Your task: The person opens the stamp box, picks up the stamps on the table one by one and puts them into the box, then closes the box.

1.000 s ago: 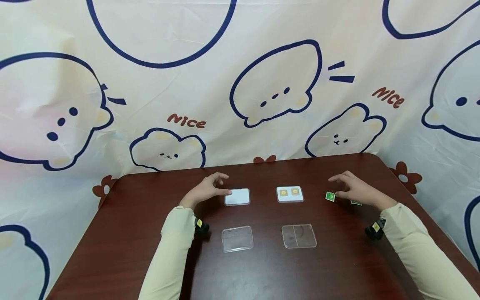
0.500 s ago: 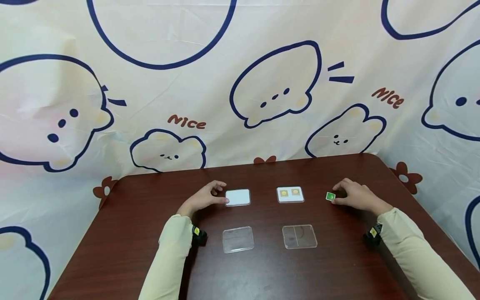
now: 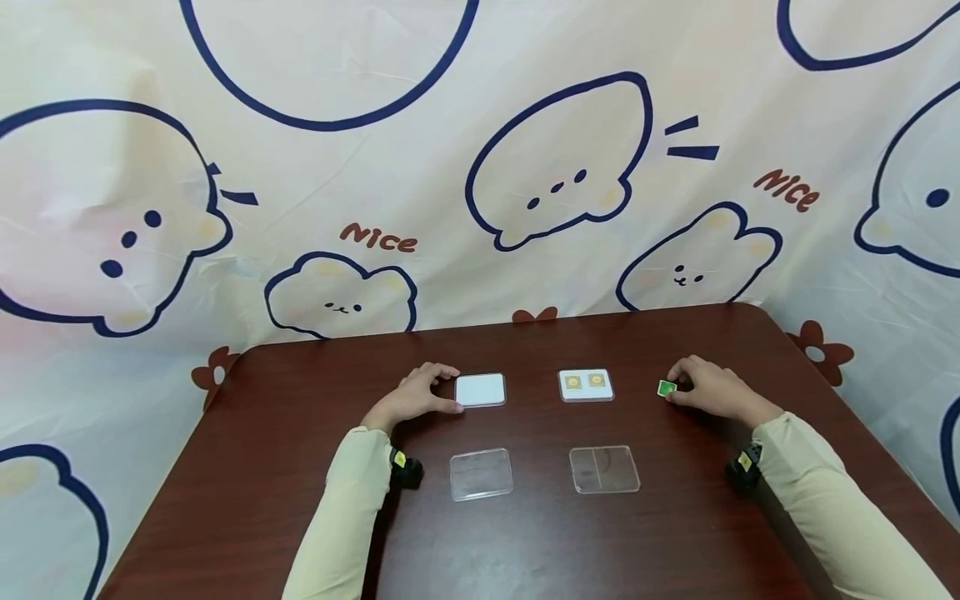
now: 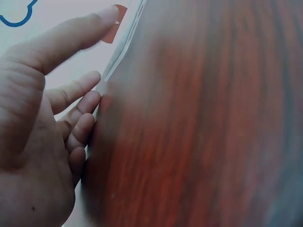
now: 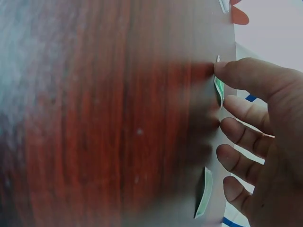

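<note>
In the head view my left hand [image 3: 415, 395] has its thumb and index finger at opposite edges of a flat clear case with a white insert [image 3: 481, 390]. The left wrist view shows the case's thin rim [image 4: 127, 45] between them, the other fingers loosely bent. My right hand [image 3: 716, 390] pinches a small green square piece [image 3: 665, 388] lying on the table. In the right wrist view that green piece [image 5: 219, 88] is seen edge-on between thumb and index finger. A second green piece [image 5: 204, 193] lies under the hand, out of sight in the head view.
Another clear case [image 3: 587, 386] holds a white insert with two yellowish squares. Nearer me lie two transparent lids [image 3: 482, 475], the right lid [image 3: 604, 469] with a line across it. The dark wood table [image 3: 540, 550] meets a patterned cloth [image 3: 450, 167] behind.
My left thumb and index finger have come to the case's edges. My right hand has come down to the green piece and its thumb and index finger have closed on it.
</note>
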`<state>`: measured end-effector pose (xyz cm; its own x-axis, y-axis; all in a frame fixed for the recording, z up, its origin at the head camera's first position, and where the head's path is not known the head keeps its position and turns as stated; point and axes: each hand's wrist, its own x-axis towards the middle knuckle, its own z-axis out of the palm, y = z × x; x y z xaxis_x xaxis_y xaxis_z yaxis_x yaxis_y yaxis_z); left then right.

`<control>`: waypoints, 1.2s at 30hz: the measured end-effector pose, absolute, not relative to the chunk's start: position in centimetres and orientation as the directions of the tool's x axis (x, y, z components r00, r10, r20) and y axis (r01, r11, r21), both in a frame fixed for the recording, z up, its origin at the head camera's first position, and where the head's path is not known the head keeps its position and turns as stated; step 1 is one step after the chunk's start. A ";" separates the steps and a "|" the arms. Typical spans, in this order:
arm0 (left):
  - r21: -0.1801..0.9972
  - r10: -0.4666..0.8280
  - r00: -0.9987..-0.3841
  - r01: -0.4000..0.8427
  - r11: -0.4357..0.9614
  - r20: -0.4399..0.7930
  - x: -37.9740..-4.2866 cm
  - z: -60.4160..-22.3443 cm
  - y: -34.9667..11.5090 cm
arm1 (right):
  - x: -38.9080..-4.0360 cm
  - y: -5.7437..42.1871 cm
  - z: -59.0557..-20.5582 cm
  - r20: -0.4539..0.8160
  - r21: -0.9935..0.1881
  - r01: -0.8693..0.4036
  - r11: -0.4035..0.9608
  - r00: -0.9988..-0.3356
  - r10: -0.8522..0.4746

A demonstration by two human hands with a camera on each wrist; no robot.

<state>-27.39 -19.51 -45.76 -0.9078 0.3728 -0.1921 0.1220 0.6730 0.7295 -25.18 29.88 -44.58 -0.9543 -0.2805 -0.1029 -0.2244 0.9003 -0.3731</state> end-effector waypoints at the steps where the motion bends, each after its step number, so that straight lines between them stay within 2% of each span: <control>1: 0.727 0.369 -0.910 0.124 0.676 -0.188 -27.4 -45.8 -19.4 | -25.2 29.9 -44.6 -0.103 -0.378 -0.221 0.899 -0.955 -0.279; 14: 0.670 0.353 -0.930 0.195 0.716 -0.107 -27.5 -46.2 -18.6 | -25.1 29.5 -44.7 -0.112 -0.439 -0.197 0.876 -0.956 -0.271; 24: 0.644 0.335 -0.935 0.186 0.742 -0.116 -27.2 -46.4 -18.6 | -25.5 29.0 -44.4 -0.108 -0.455 -0.207 0.866 -0.953 -0.284; 36: 0.623 0.342 -0.934 0.209 0.754 -0.101 -27.4 -46.4 -18.5 | -27.5 24.5 -42.6 -0.073 -0.513 -0.241 0.824 -0.944 -0.322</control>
<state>-27.35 -18.50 -46.40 -0.9343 0.3419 -0.1007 0.2088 0.7540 0.6228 -27.48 24.49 -42.60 -0.9440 -0.3217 -0.0730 -0.2411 0.8238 -0.5131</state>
